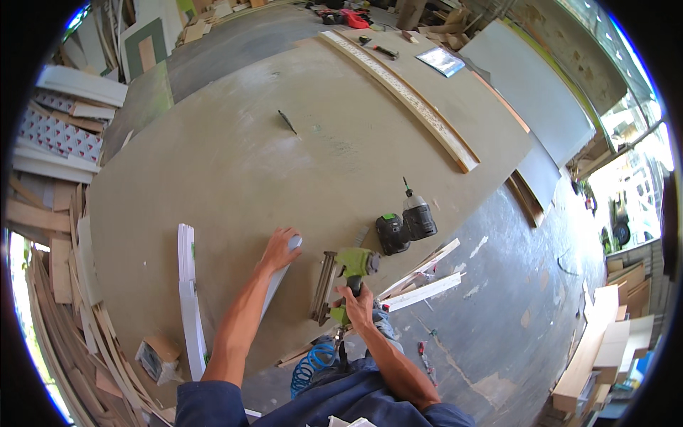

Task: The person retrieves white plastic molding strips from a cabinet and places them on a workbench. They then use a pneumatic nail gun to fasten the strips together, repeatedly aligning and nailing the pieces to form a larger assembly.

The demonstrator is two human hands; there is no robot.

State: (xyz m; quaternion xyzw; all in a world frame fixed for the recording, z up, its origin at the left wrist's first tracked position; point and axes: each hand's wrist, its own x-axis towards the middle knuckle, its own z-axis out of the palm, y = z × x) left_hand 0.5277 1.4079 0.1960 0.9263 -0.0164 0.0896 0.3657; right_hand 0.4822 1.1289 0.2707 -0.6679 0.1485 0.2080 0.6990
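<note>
My right hand (358,306) is wrapped around the handle of a green and black nail gun (357,261), which stands over the near edge of the large work board (213,171). A blue coiled air hose (307,371) hangs below it near my body. My left hand (280,249) is closed on the far end of a whitish strip (276,288); part of the strip is hidden by my forearm. Right of the nail gun, a black cordless driver (408,223) lies on the board with its bit pointing away. Several white strips (187,285) lie left of my left arm.
A long wood-edged strip (409,103) crosses the far right of the board. A dark, thin pointed tool (287,122) lies near the middle. Scrap strips (425,288) jut out on the right. Stacked timber (53,285) flanks the left side, and boxes (615,349) stand at right.
</note>
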